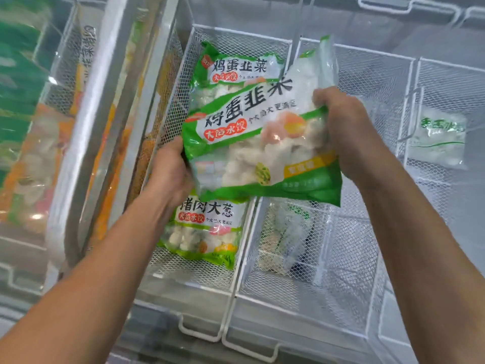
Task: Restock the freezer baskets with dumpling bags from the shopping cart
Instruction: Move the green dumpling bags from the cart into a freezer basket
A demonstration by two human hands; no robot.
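Hands: left hand [169, 170], right hand [341, 127] grip dumpling bag [259, 143] edges | above mesh basket [183, 74]

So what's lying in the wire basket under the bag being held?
Under the held bag, gripped by the left hand and right hand, the basket holds two green dumpling bags: one behind, one nearer. The stretch between them is covered.

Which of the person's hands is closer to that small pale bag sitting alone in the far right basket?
Right. The right hand, gripping the held dumpling bag, is just left of the small pale bag. The left hand holds the bag's opposite edge, farther away.
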